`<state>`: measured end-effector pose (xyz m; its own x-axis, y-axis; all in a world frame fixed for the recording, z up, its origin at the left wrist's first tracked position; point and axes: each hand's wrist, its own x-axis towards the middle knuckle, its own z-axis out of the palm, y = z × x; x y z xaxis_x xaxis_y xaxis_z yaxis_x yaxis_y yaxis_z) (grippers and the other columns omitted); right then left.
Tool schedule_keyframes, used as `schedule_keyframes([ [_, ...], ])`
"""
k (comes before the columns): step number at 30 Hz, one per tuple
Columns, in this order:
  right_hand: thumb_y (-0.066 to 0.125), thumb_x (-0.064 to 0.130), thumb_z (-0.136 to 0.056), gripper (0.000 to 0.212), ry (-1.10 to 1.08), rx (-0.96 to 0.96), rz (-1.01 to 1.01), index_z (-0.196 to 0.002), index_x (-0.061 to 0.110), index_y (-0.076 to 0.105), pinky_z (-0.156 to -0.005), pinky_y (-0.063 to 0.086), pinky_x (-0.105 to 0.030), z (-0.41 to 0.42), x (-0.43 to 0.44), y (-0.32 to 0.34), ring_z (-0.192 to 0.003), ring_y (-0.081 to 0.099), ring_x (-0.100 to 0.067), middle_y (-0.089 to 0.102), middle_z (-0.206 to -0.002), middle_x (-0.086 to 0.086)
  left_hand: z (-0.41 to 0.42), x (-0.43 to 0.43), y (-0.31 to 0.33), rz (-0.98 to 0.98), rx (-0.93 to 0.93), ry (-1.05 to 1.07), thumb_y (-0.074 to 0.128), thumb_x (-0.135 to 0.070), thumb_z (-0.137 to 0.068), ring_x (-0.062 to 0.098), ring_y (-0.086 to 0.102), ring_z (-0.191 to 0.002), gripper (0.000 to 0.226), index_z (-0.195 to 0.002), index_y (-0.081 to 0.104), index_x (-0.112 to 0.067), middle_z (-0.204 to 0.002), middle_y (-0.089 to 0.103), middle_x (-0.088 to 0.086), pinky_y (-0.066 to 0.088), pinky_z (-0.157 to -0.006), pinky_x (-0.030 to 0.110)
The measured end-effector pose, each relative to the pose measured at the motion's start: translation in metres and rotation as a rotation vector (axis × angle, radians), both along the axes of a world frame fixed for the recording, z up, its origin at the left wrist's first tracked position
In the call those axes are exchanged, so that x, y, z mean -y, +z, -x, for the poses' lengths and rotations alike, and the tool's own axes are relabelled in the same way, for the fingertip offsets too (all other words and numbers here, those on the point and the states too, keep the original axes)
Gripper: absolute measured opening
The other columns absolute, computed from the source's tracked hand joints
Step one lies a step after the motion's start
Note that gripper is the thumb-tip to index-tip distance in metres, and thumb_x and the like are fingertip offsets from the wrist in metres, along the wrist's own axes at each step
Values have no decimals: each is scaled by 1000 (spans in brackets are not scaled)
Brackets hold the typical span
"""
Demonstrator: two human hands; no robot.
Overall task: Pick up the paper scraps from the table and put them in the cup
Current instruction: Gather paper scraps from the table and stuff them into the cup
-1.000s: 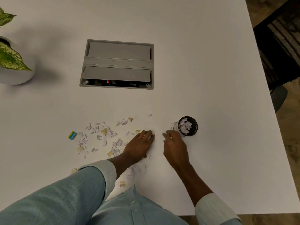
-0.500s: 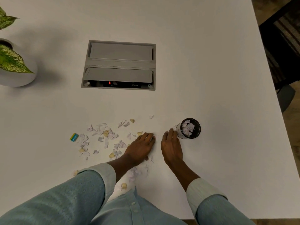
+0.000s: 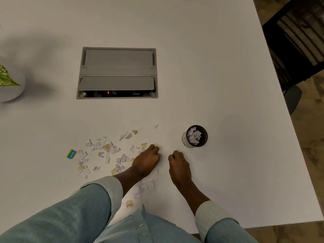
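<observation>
Scraps (image 3: 105, 151) strewn lower left of centre on table (image 3: 210, 67). Cup (image 3: 195, 136) right of them, part filled. Left hand (image 3: 147, 159), right hand (image 3: 178, 163) both curled on table; contents: cannot tell.

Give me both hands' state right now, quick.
Left hand: fingers curled, knuckles up, on the paper scraps; any hold hidden.
Right hand: fingers curled on the table short of the cup; contents hidden.
</observation>
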<state>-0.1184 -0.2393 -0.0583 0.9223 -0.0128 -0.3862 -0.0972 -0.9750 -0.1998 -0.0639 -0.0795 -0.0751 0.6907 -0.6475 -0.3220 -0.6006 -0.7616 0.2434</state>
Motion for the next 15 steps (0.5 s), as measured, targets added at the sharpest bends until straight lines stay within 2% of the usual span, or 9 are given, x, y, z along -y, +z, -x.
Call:
schedule_keyframes([
  [4,57,-2,-92,24,-177,73,-166,-108,10,71,-79,54,-29,14,8,-2,-100,60,-19,64,-110,-5,-5,4,1,66,-57,90,51,0,-100,25,55,-102,19,-99,70,-3,-103,60,10,51,-75,34],
  [6,61,-1,-92,20,-282,130,-243,-104,10,73,-81,55,-28,20,12,4,-95,63,-16,66,-105,-3,-9,4,2,102,-92,136,50,0,-97,25,57,-98,24,-94,73,-4,-99,62,10,51,-76,35],
  [10,73,-3,-85,16,-505,319,-386,-88,12,76,-72,58,-27,24,24,32,-78,65,-10,69,-89,2,-17,20,18,286,-180,273,63,-4,-92,23,63,-95,17,-98,78,-7,-100,69,7,50,-78,28],
  [13,78,-4,-79,19,-601,486,-435,-81,14,75,-66,57,-24,17,39,57,-71,66,-7,69,-83,5,-25,46,45,492,-149,393,70,-6,-88,19,67,-83,11,-93,79,-9,-94,72,4,55,-75,32],
  [15,81,-1,-78,17,-654,582,-432,-78,15,75,-64,52,-16,6,52,72,-68,65,-6,70,-81,5,-33,67,65,625,-111,443,72,-7,-87,16,69,-76,9,-88,80,-11,-90,73,2,59,-72,35],
])
